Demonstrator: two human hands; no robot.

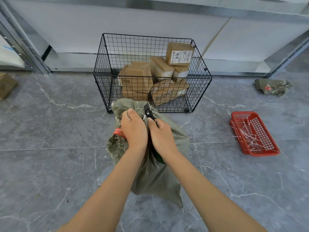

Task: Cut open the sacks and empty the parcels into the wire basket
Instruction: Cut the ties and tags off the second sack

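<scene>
Floor (50, 164), grey marbled tile.

- Green woven sack (155, 178) stood near the middle of the floor, just in front of the wire basket (104, 84), its gathered neck touching or overlapping the basket's near wall; I could not tell which.
- Left hand (133, 129) gripped the bunched neck, fingers curled tight round the cloth. A red label (118, 132) showed just left of that hand.
- Right hand (161, 136) was closed on a black cutter (148, 110), tool end pointing up and away, against a white tie (144, 117) at the neck.
- The basket sat by the floor's far edge, against metal shelving (150, 17). Brown parcels (136, 79) lay piled in its right and middle part, one high in the far right corner.
- Red plastic tray (260, 154) sat toward the right edge, holding white cut ties (250, 138).
- Crumpled sack (272, 87) lay at the far right.
- A cardboard box (5, 85) lay at the left edge, partly out of view.
</scene>
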